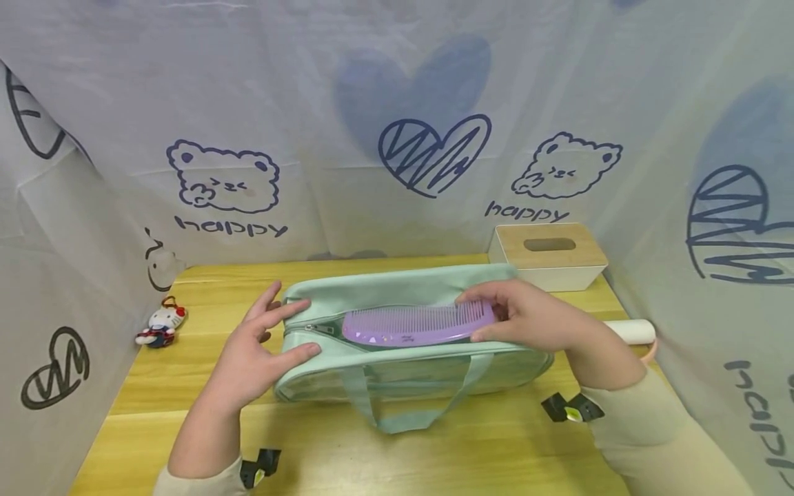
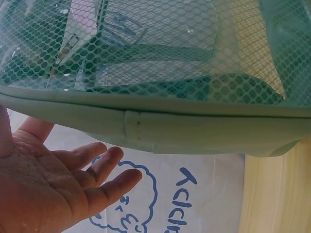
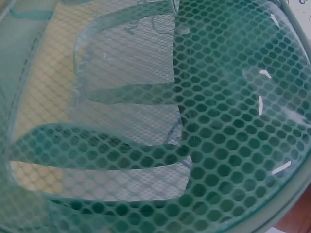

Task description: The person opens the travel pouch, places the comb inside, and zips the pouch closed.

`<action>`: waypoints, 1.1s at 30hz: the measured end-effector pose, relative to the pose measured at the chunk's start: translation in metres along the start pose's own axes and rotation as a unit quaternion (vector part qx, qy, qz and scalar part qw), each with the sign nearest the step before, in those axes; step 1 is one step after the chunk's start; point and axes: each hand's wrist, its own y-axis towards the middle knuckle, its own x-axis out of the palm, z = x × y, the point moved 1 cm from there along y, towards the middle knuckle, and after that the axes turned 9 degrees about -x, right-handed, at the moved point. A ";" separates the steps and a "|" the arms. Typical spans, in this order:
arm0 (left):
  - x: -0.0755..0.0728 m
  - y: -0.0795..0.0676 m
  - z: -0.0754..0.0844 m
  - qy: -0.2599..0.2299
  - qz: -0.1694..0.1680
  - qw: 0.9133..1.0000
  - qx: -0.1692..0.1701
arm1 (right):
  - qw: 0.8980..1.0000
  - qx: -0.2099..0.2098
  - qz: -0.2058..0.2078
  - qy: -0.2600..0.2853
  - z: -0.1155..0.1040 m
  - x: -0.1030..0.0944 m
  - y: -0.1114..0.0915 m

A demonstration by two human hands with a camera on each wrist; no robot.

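Observation:
A mint-green zip bag [image 1: 360, 291] with mesh sides stands on the table, its top unzipped and its handle [image 1: 403, 421] hanging at the front. Across the opening lies a purple comb [image 1: 417, 326], teeth toward the back. My right hand [image 1: 535, 317] pinches the comb's right end between thumb and fingers. At the bag's left end, my left hand [image 1: 245, 358] is spread, thumb on the front edge and a finger at the back edge beside the zipper pull [image 1: 310, 329]. The left wrist view has the fingers loosely extended below the bag's rim. Mesh fills the right wrist view [image 3: 218, 97].
A tissue box [image 1: 552, 258] with a wooden lid stands behind the bag at the back right. Near my right forearm lies a white cylinder [image 1: 635, 331]. A small cat-figure keychain [image 1: 163, 325] lies at the left edge. Printed cloth [image 1: 335, 207] hangs around the wooden table [image 1: 322, 448].

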 end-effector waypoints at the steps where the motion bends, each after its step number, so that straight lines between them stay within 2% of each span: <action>1: 0.000 0.000 0.000 0.000 0.000 1.000 0.000 | 1.000 -0.002 -0.002 -0.008 -0.001 0.000 0.000; 10: 0.001 0.000 -0.002 -0.003 -0.002 1.000 0.002 | 0.996 -0.016 -0.010 -0.082 -0.005 -0.002 -0.002; 18: 0.000 0.000 -0.001 0.000 -0.004 1.000 -0.003 | 0.996 -0.014 -0.010 -0.086 -0.005 -0.001 -0.002; 25: -0.001 -0.002 -0.002 0.002 -0.005 1.000 -0.006 | 0.992 -0.003 -0.009 -0.123 -0.008 0.001 0.004; 33: 0.000 -0.003 -0.002 0.001 -0.006 1.000 -0.001 | 0.992 -0.004 -0.005 -0.122 -0.008 0.004 0.008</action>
